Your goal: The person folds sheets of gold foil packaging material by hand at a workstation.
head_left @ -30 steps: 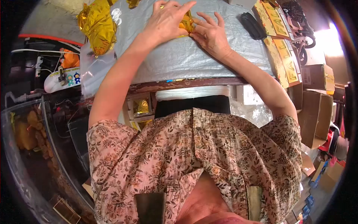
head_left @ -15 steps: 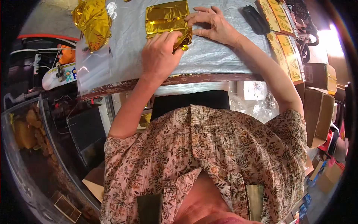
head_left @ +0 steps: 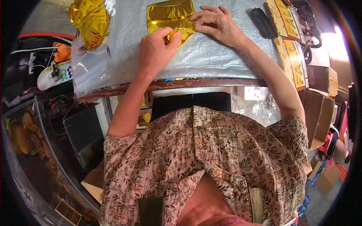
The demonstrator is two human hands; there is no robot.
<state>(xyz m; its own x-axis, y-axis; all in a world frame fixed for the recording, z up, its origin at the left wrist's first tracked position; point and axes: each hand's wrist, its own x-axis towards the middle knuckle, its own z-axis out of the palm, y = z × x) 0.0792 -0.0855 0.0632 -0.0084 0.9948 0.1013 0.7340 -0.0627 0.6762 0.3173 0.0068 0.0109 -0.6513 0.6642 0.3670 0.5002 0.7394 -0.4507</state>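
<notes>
The gold foil (head_left: 167, 15) lay folded on the silver-covered table (head_left: 211, 56), far side from the person. The left hand (head_left: 156, 49) pinched its near corner tight between thumb and fingers. The right hand (head_left: 220, 26) gripped nothing, its loosely spread fingertips just pressing the foil's right edge. A crumpled foil wad (head_left: 88, 19) sat off to the left.

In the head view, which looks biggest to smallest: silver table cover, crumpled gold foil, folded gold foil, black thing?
1. silver table cover
2. crumpled gold foil and folded gold foil, about alike; both cut off at top
3. black thing
</notes>
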